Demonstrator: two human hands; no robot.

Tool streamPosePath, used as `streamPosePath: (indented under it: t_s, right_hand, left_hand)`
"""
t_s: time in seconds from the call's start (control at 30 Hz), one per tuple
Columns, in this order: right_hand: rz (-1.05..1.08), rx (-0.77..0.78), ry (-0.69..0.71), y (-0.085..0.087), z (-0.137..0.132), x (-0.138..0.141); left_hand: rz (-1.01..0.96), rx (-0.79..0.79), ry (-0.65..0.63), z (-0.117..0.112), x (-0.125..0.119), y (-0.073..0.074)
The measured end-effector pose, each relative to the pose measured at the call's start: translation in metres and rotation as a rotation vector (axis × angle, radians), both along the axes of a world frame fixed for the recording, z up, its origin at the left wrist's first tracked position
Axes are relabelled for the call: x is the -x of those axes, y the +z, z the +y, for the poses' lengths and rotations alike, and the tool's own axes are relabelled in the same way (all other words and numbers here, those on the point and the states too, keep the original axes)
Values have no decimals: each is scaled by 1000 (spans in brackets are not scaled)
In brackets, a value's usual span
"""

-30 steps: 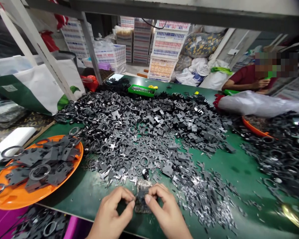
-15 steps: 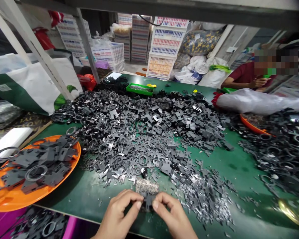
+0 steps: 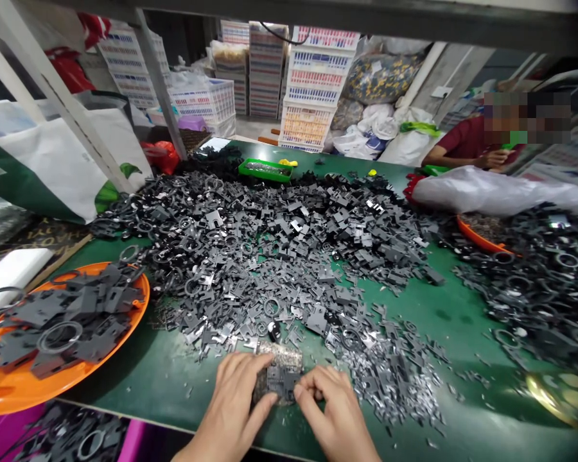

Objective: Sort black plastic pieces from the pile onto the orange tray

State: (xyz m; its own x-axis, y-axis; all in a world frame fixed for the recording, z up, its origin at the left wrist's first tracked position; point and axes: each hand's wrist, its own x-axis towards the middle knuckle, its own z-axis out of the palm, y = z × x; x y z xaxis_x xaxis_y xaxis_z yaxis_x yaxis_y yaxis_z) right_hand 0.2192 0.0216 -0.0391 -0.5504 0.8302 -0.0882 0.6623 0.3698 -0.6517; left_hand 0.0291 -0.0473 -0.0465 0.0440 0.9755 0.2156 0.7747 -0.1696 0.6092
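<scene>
A small dark grey plastic part (image 3: pixel 280 378) rests on the green table (image 3: pixel 443 321) near its front edge, over a small speckled block (image 3: pixel 282 353). My left hand (image 3: pixel 234 410) pinches the part's left side with thumb and fingers. My right hand (image 3: pixel 334 417) pinches its right side in the same way. Just beyond my hands spreads a big heap of grey plastic parts and rings (image 3: pixel 279 250).
An orange tray (image 3: pixel 9 391) piled with flat grey parts sits at the front left. A green tray (image 3: pixel 264 170) lies at the far side. Another orange tray (image 3: pixel 476 237) and more parts lie right, beside a seated person's arm (image 3: pixel 462 157). Crates are stacked behind.
Both hands have pressed the part down lower onto the table and closer together; the view has shifted slightly right.
</scene>
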Motion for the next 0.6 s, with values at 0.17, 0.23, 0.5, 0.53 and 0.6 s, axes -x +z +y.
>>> streamPosePath:
  t_s: [0.17, 0.23, 0.5, 0.53, 0.6]
  right_hand:
    - [-116, -7, 48, 12, 6, 11]
    - [-144, 0, 54, 14, 8, 15]
    - [-161, -78, 29, 10, 9, 11]
    - [-140, -50, 18, 10, 10, 10]
    - [-93, 57, 28, 11, 13, 10]
  left_hand:
    - [-18, -13, -28, 1, 1, -2]
    - [-4, -17, -66, 1, 2, -2]
    - [179, -98, -92, 6, -1, 13]
    - [186, -100, -88, 7, -1, 15]
    - [200, -85, -92, 8, -3, 17]
